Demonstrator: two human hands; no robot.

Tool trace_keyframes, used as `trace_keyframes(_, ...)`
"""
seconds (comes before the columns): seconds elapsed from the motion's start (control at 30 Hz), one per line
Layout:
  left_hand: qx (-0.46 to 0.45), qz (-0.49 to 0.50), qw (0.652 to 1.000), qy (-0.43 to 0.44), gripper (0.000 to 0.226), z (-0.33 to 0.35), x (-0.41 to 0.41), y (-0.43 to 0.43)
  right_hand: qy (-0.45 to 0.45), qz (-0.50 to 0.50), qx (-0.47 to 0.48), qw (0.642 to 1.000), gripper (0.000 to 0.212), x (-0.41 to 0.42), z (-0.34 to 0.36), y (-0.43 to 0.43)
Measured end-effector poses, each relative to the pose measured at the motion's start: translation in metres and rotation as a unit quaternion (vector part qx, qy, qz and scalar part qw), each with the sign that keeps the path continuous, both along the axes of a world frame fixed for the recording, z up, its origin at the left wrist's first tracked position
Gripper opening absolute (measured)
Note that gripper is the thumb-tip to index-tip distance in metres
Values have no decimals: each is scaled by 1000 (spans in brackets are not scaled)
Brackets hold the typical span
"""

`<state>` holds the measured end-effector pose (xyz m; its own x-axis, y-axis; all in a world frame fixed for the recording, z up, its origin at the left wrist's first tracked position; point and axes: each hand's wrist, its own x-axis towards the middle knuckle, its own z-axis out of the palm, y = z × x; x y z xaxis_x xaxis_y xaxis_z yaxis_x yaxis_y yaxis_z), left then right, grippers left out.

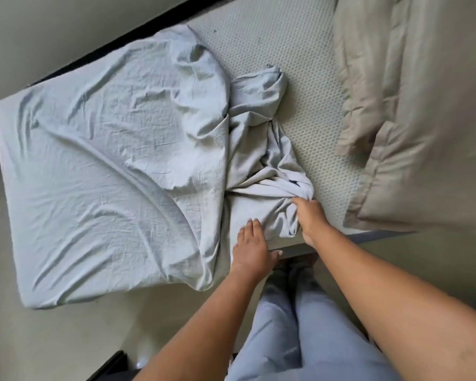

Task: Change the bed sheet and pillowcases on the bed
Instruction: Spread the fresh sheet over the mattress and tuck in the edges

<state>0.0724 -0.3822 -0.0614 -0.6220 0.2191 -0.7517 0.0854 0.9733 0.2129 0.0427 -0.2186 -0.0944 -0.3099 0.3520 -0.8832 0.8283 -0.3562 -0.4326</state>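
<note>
Right hand (309,215) clutches the bunched pale blue sheet (107,160) at mid mattress (300,78), fingers apparently curled in. Left hand (252,248) presses flat on it at the mattress's near edge. Soft, light cloth: grab the bunch.

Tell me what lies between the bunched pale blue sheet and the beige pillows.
In the head view, only bare grey honeycomb-textured mattress separates the pale blue sheet from the beige pillows.
</note>
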Motion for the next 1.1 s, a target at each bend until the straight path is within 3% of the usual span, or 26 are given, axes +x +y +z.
trace_keyframes(0.13,47,-41,997,37,116,30,-21,41,40,-83,73,993,17,-9,63,49)
trace_keyframes(0.27,101,-46,992,64,117,64,-42,85,92,-116,128,981,31,-16,122,91)
trace_keyframes(0.33,150,-55,983,90,116,89,-52,110,146,-163,145,965,23,-20,155,108)
trace_keyframes(0.43,215,-25,975,48,121,112,-64,141,178,-211,126,953,33,-14,173,125)
trace_keyframes(0.5,292,82,950,-67,126,128,-68,162,174,-173,58,968,41,-3,174,137)
trace_keyframes(0.57,362,216,896,-139,125,138,-70,180,178,-98,-19,979,44,8,177,148)
trace_keyframes(0.67,375,346,848,-145,87,150,-76,199,205,94,-89,970,38,26,182,170)
trace_keyframes(0.73,342,392,848,-101,65,146,-80,210,202,233,-105,945,47,35,180,188)
trace_keyframes(0.8,262,386,884,-37,48,143,-83,223,182,311,-139,922,54,41,179,205)
trace_keyframes(0.87,153,310,936,67,29,139,-85,232,150,312,-184,920,51,37,184,216)
trace_keyframes(0.93,107,258,949,149,27,151,-84,248,117,264,-213,933,47,29,185,230)
trace_keyframes(0.97,127,254,944,167,25,159,-82,258,100,246,-203,942,47,24,185,237)
trace_keyframes(1.03,240,306,912,132,24,183,-75,277,91,220,-204,949,57,11,188,245)
trace_keyframes(1.1,357,404,841,50,21,210,-69,295,101,188,-216,953,74,-1,185,249)
